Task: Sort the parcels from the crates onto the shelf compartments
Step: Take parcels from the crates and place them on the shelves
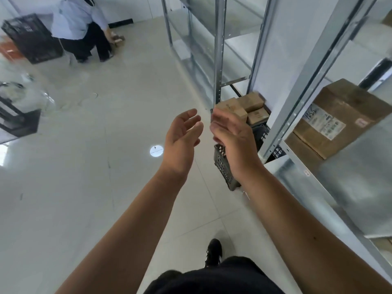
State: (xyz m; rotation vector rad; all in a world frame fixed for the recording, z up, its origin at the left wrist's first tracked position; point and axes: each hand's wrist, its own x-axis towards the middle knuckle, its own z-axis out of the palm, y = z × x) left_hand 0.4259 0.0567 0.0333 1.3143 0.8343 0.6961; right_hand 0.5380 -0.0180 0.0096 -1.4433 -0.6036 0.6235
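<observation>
At the foot of the shelf point(218, 60), just to 3 o'clock of the picture's middle, one dark slatted crate point(224, 164) stands on the floor point(84, 166). It is heaped with small brown parcels point(251, 100). Four can be counted at its top; the right hand hides the rest.

Both hands are raised in front of the crate and hold nothing. The left hand point(182, 134) has its palm turned toward 3 o'clock, with fingers loosely spread and slightly bent. The right hand point(233, 136) faces it with its back to the camera and its fingers relaxed. A narrow gap separates the two sets of fingertips. The right hand overlaps the crate's near corner in view; whether it touches it cannot be told.

At 3 o'clock, one big box point(339, 119) with two printed labels and a scrawl of marker sits in a shelf compartment, and a second, flatter brown box point(301, 147) lies under it. The compartments higher up, toward 1 o'clock, show bare metal.

At 6 o'clock, one black shoe point(214, 250) shows above dark clothing.

At 11 o'clock, well apart, a second person point(78, 20) in a pale top and dark trousers bends down beside one black crate point(31, 39). A hand reaches toward small brown parcels on the floor point(117, 39), too blurred to count. At 9 o'clock, one dark frame point(17, 119) juts in from the edge.
</observation>
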